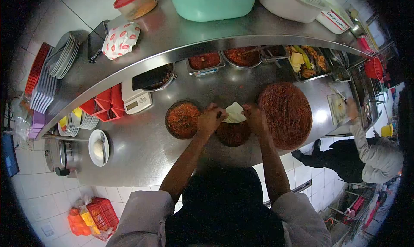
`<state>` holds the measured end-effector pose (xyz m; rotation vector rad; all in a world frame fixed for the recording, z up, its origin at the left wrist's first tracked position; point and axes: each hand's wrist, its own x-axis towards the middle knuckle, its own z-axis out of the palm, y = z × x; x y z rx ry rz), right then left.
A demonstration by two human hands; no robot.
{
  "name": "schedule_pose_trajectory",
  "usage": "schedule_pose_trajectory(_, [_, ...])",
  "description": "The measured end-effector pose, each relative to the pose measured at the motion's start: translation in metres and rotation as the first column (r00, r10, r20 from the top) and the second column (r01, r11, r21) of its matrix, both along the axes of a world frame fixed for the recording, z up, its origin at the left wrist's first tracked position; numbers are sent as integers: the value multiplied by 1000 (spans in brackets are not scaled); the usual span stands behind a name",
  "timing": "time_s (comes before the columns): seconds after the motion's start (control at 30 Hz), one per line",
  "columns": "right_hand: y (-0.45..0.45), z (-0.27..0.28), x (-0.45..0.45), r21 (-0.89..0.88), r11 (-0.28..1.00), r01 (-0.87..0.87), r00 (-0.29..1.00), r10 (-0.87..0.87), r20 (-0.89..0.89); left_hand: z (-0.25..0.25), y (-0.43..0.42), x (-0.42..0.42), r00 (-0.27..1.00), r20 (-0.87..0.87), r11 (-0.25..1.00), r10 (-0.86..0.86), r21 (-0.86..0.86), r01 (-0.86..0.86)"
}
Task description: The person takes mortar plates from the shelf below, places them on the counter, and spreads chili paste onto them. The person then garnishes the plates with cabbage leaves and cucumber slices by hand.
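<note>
Both hands are over a small dark bowl [233, 137] with dark red-brown contents, at the middle of the counter. A pale, whitish-green, leaf-like piece [235, 113] stands up at the bowl's far rim, between the hands. My left hand [209, 118] is closed, its fingertips pinched at the piece's left edge. On the other side, my right hand [254, 117] is closed with its fingertips at the right edge. A dark bowl of orange-red chili paste [183, 120] sits just left of my left hand. Close to my right hand is a large round mortar-like slab [285, 116] coated with red-brown paste.
A raised steel shelf [207, 44] curves across the back, holding a green basin [214, 5] and a wrapped packet [121, 40]. Left are a scale [137, 100] and a plate with rice and spoon [98, 148]. At right, a co-worker [366, 152] reaches toward a tray [337, 109].
</note>
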<state>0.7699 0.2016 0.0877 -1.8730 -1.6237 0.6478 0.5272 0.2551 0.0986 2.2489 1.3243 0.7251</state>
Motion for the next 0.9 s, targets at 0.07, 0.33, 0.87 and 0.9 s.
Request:
schedule_pose_trajectory(0.07, [-7,50,3,31,998,53,995,-55,80,44,-2,-2,997,26,996,73,44,-74])
schedule_pose_trajectory(0.33, [8,380,34,776,631,30,949,-263,176,385,16,-112,899,276,625,-340,780,-3])
schedule_pose_trajectory(0.87, [268,485,6,258,742,-619,687,353,635,450,248,-38,805,-563,781,-189,410,471])
schedule_pose_trajectory(0.9, [264,490,10,304,766,-566,752,329,572,460,240,-40,796,-584,824,-160,365,434])
